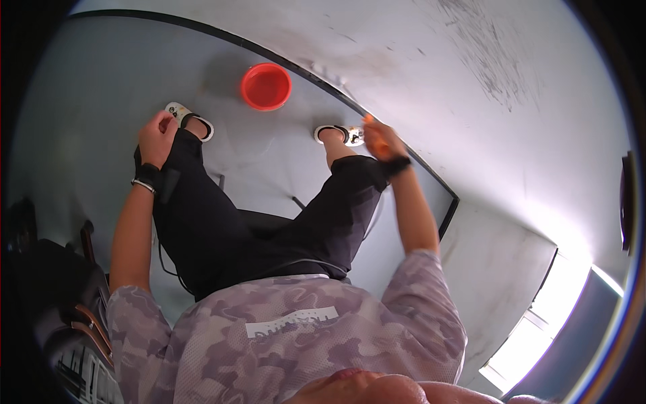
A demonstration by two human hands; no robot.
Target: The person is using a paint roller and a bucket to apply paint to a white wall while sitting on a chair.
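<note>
The orange item (381, 147) is in the right hand (387, 139), at the far side of the right knee (360, 178); fingers appear closed around it, outline blurred. The left hand (157, 139) is by the left knee (186, 147), fingers curled together, no object visible within. The red bucket (267, 87) stands on the far floor (245, 158), between the feet. Assessment: the item is probably light; stiffness, slipperiness and fragility cannot be determined. Recommended hold: around its middle, moderate pressure.
</note>
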